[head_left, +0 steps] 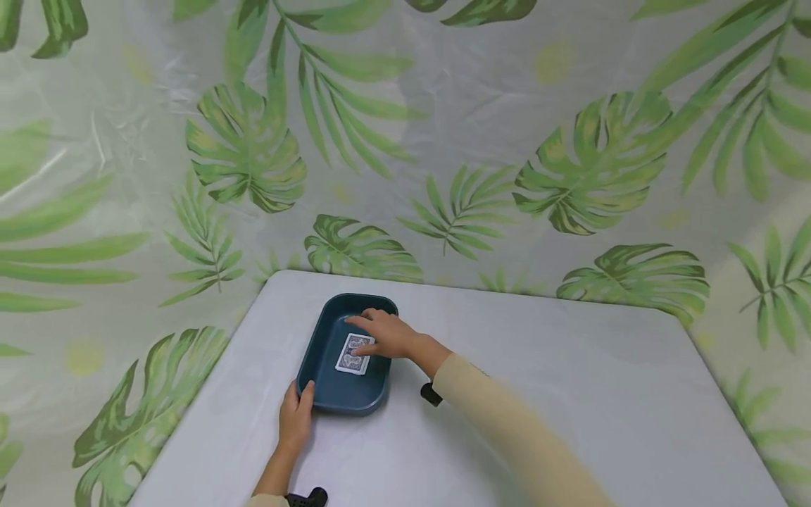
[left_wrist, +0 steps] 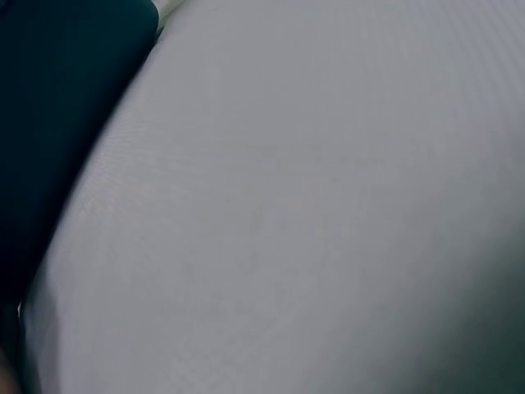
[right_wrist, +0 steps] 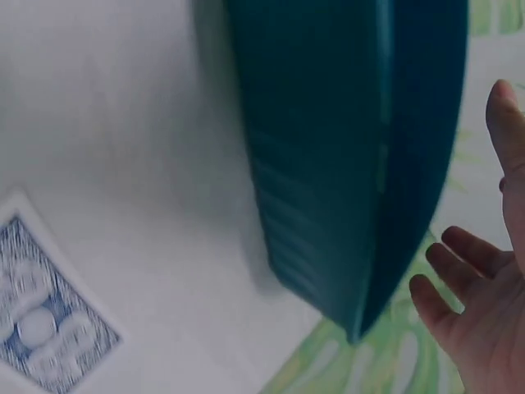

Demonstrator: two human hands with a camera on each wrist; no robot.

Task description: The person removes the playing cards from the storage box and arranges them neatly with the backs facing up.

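A dark blue-green rectangular tray (head_left: 345,399) stands near the left end of the table. My left hand (head_left: 295,421) grips its near left corner, thumb over the rim and fingers outside. Inside the tray lies a playing card (head_left: 350,362), patterned back up. My right hand (head_left: 389,334) is over the tray's right side, fingers spread, its thumb overlapping the card in the head view. The right wrist view shows this hand with nothing in its fingers, beyond the tray's wall (right_wrist: 320,164). Only the tray's dark side (left_wrist: 66,107) fills the left wrist view's corner.
Another blue-backed card (right_wrist: 49,312) lies on the white table outside the tray in the right wrist view; the right forearm hides that area in the head view. The white tabletop (head_left: 602,394) extends to the right. A leaf-patterned sheet (head_left: 443,141) hangs behind.
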